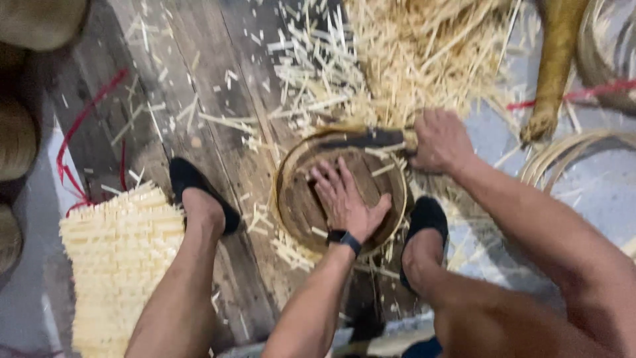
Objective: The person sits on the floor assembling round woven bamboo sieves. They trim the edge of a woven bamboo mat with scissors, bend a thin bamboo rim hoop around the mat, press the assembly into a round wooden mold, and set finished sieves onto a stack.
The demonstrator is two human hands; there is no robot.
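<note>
Wooden floor (199,79) w/ bamboo splints: left hand (344,199) lies flat, fingers released, on round chopping block (298,205); right hand (440,140) clenched on cleaver (371,139) lying crosswise just beyond it.

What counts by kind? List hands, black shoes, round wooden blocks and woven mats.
Hands: 2, left hand, right hand
Black shoes: 2
Round wooden block: 1
Woven mat: 1
Total: 6

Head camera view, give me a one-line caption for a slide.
Left hand pressed flat inside a round wooden tray while the right hand grips a dark blade at its rim, among bamboo strips.
</note>
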